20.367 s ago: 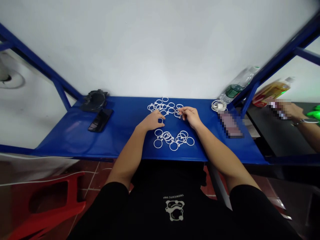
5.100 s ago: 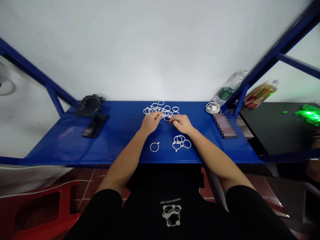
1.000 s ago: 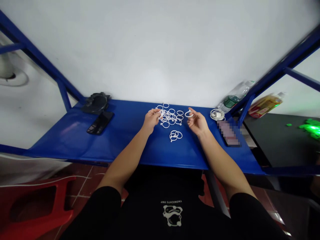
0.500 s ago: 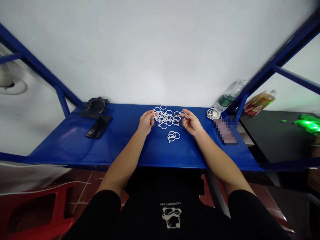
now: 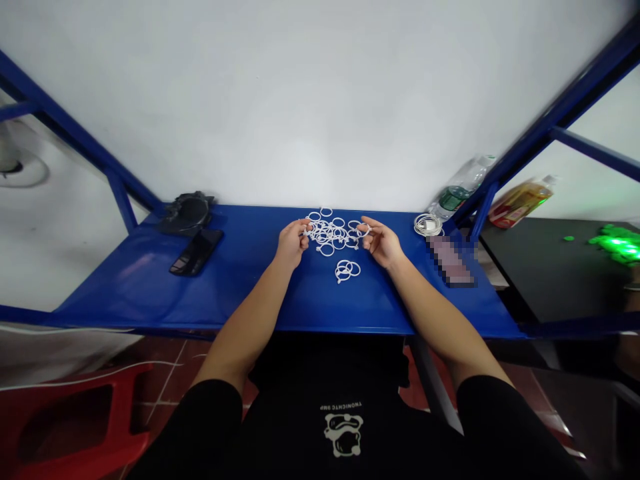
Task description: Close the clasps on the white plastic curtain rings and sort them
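Observation:
A heap of white plastic rings [image 5: 334, 231] lies on the blue table [image 5: 240, 287] near the wall. My left hand [image 5: 291, 241] is at the heap's left edge, fingers pinched on a white ring. My right hand [image 5: 381, 241] is raised at the heap's right edge, thumb and fingers pinched on another white ring [image 5: 364, 231]. A small cluster of linked rings [image 5: 345, 270] lies nearer to me, between my wrists.
A black phone [image 5: 196, 251] and a dark object [image 5: 187, 211] lie at the table's left back. A coiled white cable [image 5: 427, 225], a blurred flat item [image 5: 451, 261] and a bottle [image 5: 463, 187] sit at the right. A black table [image 5: 560, 280] adjoins; a red stool [image 5: 75, 420] stands lower left.
My right hand has drawn in leftward toward the heap with its ring. The left hand stays pinched at the heap's left edge. The view has shifted slightly.

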A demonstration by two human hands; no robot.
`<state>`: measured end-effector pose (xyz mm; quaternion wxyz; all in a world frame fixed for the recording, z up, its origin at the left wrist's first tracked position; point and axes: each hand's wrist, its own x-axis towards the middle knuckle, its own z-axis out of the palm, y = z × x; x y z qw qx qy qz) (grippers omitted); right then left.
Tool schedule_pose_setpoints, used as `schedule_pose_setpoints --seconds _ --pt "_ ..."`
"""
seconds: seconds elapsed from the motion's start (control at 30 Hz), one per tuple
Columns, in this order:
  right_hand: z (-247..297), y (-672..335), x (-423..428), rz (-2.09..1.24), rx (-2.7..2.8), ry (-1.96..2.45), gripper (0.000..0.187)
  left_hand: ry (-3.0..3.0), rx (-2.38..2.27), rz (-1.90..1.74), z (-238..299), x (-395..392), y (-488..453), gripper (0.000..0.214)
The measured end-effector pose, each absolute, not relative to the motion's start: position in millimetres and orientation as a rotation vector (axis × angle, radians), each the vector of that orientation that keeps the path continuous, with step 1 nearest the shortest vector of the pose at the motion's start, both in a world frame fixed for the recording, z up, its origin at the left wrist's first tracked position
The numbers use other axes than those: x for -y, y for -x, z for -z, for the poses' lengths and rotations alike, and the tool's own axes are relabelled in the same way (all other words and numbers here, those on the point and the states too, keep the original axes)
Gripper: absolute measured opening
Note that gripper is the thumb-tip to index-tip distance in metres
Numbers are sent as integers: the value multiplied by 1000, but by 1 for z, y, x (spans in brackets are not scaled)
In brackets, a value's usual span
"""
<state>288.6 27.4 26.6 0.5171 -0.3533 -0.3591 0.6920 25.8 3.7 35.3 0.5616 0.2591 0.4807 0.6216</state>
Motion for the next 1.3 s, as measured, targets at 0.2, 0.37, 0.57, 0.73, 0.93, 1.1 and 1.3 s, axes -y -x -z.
schedule_pose_setpoints --seconds 0.2,0.37,0.57,0.73,0.93,1.1,1.3 --pt "-23 -288 -29 -1607 883 884 39 -641 -1112 -1514 -38 -2 -26 18" --pt "-19 -289 -34 -1521 904 905 39 -672 -1096 -1539 -37 -2 -27 9" --pt "-19 -288 -34 -1480 905 924 35 -649 -1160 -1577 -32 -5 -25 9" --pt "-19 -287 -33 -1479 913 916 32 -854 -1290 -1501 -19 -10 -25 20" --pt "-19 -289 -33 -1500 925 913 35 -1458 -1559 -1208 -7 -3 -30 19" --pt "-19 -290 -33 -1498 960 899 39 -1646 -1664 -1053 -12 5 -33 26" --pt "-17 -291 -33 -1458 982 902 35 -1614 -1693 -1089 -12 3 -30 33"
